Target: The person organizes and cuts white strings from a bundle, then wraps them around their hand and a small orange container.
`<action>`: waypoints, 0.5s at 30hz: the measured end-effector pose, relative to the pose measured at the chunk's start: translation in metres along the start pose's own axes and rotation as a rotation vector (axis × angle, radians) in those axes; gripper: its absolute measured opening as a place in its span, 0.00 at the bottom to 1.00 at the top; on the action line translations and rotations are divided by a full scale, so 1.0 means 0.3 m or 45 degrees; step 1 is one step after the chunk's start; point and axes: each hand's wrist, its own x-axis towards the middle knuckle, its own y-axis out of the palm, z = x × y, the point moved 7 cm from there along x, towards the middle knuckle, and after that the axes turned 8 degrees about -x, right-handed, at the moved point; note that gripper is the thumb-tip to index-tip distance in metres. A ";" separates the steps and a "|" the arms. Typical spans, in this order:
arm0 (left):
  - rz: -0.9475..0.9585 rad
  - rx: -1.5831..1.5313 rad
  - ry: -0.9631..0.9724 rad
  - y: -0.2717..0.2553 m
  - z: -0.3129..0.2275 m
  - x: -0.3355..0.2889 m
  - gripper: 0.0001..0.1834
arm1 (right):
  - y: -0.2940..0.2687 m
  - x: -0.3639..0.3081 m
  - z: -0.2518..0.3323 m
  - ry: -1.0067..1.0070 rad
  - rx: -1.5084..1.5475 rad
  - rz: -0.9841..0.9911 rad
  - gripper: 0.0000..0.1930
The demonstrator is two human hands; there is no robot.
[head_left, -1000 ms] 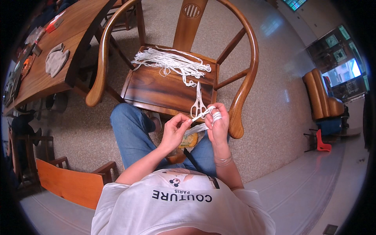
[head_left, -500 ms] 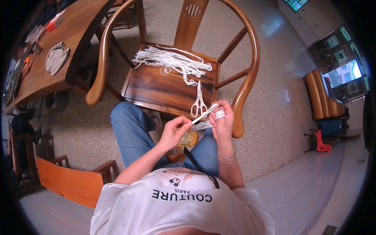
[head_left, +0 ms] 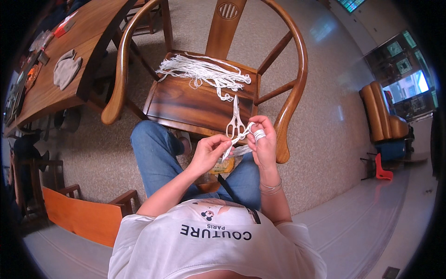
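Observation:
White cord [head_left: 238, 138] runs between my two hands above my lap, with a knot-like bunch partway along it. My left hand [head_left: 210, 151] pinches it between thumb and fingertips, and short loose ends stick out below the pinch. Several turns of the cord are wound round the fingers of my right hand [head_left: 264, 144], which is closed on it. Just beyond the cord, white-handled scissors [head_left: 235, 118] lie on the front of a wooden chair seat [head_left: 186, 106], blades pointing away. Behind them a bundle of white cords [head_left: 204, 72] is spread across the seat.
Curved armrests [head_left: 301, 69] flank the seat on both sides. A wooden table [head_left: 93, 32] at the far left carries a grey cloth [head_left: 67, 69] and clutter. An orange-brown chair [head_left: 83, 214] stands at lower left. Between my knees is a yellow package [head_left: 224, 165], partly hidden.
The cord ends now hang out below my left fingers, and the stretch between my hands looks less taut. My right hand has shifted slightly; the scissors and bundle stay put.

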 end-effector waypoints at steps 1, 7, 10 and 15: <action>0.004 0.012 0.020 -0.004 0.006 -0.001 0.08 | -0.001 0.000 -0.002 0.012 0.003 -0.001 0.05; -0.025 0.553 0.188 -0.016 -0.053 -0.023 0.08 | 0.001 -0.003 0.001 0.068 0.149 0.011 0.07; -0.037 0.503 0.146 -0.017 -0.045 -0.030 0.08 | 0.002 -0.008 -0.005 0.063 0.229 0.019 0.06; 0.021 0.045 0.082 -0.017 0.017 -0.012 0.08 | 0.015 0.001 0.005 0.092 0.146 0.119 0.06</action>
